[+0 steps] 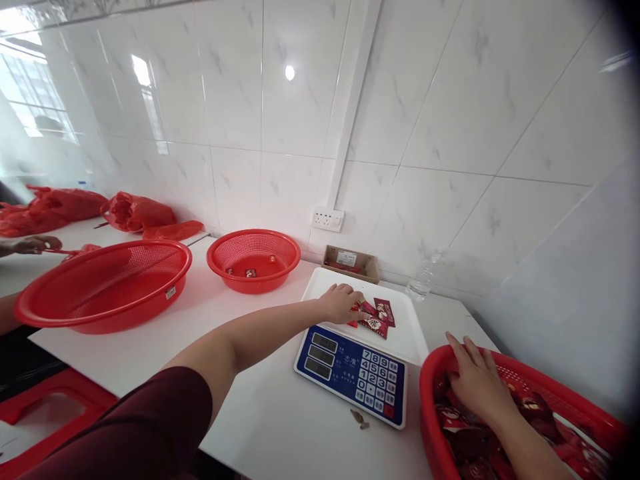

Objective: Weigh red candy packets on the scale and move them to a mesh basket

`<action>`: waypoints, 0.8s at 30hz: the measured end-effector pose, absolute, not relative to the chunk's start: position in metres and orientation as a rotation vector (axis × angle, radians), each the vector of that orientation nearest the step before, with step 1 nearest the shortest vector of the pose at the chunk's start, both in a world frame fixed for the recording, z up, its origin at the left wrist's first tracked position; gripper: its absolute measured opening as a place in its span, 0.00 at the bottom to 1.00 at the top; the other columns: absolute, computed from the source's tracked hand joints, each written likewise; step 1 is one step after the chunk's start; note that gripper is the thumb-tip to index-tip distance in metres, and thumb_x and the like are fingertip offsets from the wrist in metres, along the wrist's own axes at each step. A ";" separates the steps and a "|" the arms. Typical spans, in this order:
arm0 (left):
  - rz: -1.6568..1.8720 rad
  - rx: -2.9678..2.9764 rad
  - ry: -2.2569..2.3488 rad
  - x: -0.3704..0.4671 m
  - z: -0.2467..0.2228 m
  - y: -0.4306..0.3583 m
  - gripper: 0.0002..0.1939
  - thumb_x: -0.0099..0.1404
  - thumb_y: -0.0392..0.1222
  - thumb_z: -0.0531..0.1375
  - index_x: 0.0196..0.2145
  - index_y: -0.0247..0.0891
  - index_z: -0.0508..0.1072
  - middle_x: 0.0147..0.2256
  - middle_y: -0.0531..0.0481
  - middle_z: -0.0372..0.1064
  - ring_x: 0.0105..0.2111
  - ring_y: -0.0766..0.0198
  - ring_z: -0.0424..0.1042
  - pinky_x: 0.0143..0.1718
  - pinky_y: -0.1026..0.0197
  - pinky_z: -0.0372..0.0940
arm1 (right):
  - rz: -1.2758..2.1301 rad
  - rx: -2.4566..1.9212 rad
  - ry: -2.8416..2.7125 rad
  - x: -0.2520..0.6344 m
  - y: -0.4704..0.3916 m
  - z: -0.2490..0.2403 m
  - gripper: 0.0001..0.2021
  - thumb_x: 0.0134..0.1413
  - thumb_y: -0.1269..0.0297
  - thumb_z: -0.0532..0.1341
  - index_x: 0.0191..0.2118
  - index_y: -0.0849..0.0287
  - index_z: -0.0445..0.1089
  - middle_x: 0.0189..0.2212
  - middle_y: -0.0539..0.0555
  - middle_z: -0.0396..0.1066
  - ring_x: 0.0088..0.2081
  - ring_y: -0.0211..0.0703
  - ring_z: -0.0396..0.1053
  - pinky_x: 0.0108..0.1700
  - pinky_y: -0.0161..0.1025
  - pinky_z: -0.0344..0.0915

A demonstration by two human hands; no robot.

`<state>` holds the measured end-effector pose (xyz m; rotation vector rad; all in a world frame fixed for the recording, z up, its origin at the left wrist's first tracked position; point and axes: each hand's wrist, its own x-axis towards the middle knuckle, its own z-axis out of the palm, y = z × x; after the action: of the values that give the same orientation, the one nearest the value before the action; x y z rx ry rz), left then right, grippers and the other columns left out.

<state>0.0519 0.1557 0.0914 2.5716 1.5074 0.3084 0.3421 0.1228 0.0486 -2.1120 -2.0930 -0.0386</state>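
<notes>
On the white tray [403, 333] of a blue-fronted digital scale [350, 370], my left hand [343, 305] has its fingers curled over the left side of a few dark red packets [376, 323]. Its fingertips touch them. My right hand [477, 380] is over the red basket [430, 393] at the right, fingers spread, above many dark red packets [463, 440]. The thumb points down toward them. Nothing shows in its grasp.
Two more red baskets stand left, a large one [105, 320] and a smaller one [255, 283] holding a few packets. Behind the scale are a cardboard box [371, 269] and a clear bottle [425, 275]. Another person's hand [37, 245] is at far left, near red bags [135, 212].
</notes>
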 end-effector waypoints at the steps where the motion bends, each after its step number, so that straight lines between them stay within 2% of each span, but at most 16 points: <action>1: 0.310 2.578 1.498 0.054 0.091 0.156 0.33 0.63 0.63 0.44 0.58 0.40 0.54 0.57 0.41 0.54 0.59 0.51 0.47 0.56 0.48 0.45 | -0.033 -2.114 -2.095 0.343 0.123 0.048 0.29 0.52 0.69 0.44 0.63 0.59 0.46 0.64 0.60 0.41 0.63 0.64 0.38 0.52 0.64 0.57; 3: 0.299 2.582 1.477 0.057 0.089 0.158 0.35 0.62 0.64 0.44 0.60 0.39 0.50 0.59 0.42 0.51 0.61 0.50 0.42 0.58 0.47 0.42 | -0.036 -2.107 -2.095 0.344 0.123 0.047 0.29 0.52 0.69 0.45 0.63 0.59 0.47 0.64 0.60 0.42 0.62 0.65 0.38 0.51 0.64 0.57; 6: 0.272 2.561 1.487 0.059 0.085 0.159 0.38 0.61 0.64 0.44 0.61 0.38 0.46 0.60 0.41 0.50 0.61 0.49 0.42 0.58 0.44 0.41 | -0.054 -2.095 -2.100 0.344 0.123 0.047 0.29 0.52 0.69 0.45 0.62 0.59 0.48 0.63 0.61 0.43 0.62 0.65 0.40 0.51 0.64 0.58; 9: 0.275 2.543 1.519 0.059 0.083 0.158 0.38 0.61 0.65 0.44 0.61 0.38 0.46 0.60 0.40 0.50 0.61 0.49 0.42 0.58 0.43 0.40 | -0.053 -2.115 -2.107 0.345 0.123 0.047 0.30 0.52 0.70 0.44 0.63 0.60 0.47 0.63 0.60 0.43 0.62 0.64 0.39 0.52 0.62 0.57; 12: 0.286 2.554 1.501 0.063 0.086 0.156 0.39 0.61 0.66 0.43 0.62 0.38 0.45 0.62 0.40 0.44 0.62 0.48 0.37 0.58 0.42 0.38 | -0.070 -2.106 -2.101 0.345 0.124 0.046 0.30 0.51 0.70 0.45 0.62 0.59 0.48 0.63 0.60 0.44 0.62 0.65 0.40 0.51 0.62 0.58; 16: 0.218 2.644 1.341 0.080 0.091 0.154 0.37 0.61 0.65 0.43 0.62 0.44 0.47 0.64 0.46 0.39 0.63 0.47 0.32 0.58 0.40 0.35 | -0.111 -2.068 -2.095 0.347 0.126 0.042 0.30 0.50 0.71 0.46 0.62 0.59 0.50 0.62 0.61 0.46 0.62 0.66 0.41 0.51 0.62 0.59; 19: 0.133 2.665 1.331 0.091 0.088 0.157 0.35 0.61 0.66 0.43 0.60 0.46 0.51 0.63 0.48 0.41 0.63 0.48 0.32 0.58 0.39 0.34 | -0.125 -2.059 -2.110 0.349 0.126 0.040 0.29 0.51 0.71 0.45 0.62 0.60 0.49 0.63 0.61 0.46 0.62 0.65 0.41 0.52 0.61 0.58; 24: 0.177 2.628 1.395 0.091 0.084 0.163 0.37 0.61 0.67 0.42 0.59 0.40 0.54 0.61 0.43 0.47 0.62 0.47 0.34 0.58 0.38 0.35 | -0.124 -2.052 -2.108 0.349 0.125 0.041 0.28 0.52 0.69 0.44 0.61 0.60 0.50 0.62 0.61 0.47 0.62 0.65 0.41 0.52 0.61 0.58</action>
<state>0.0913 0.1625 0.0837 2.6282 1.3955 0.1771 0.3490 0.1253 0.0405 -2.0518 -2.1081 -0.1243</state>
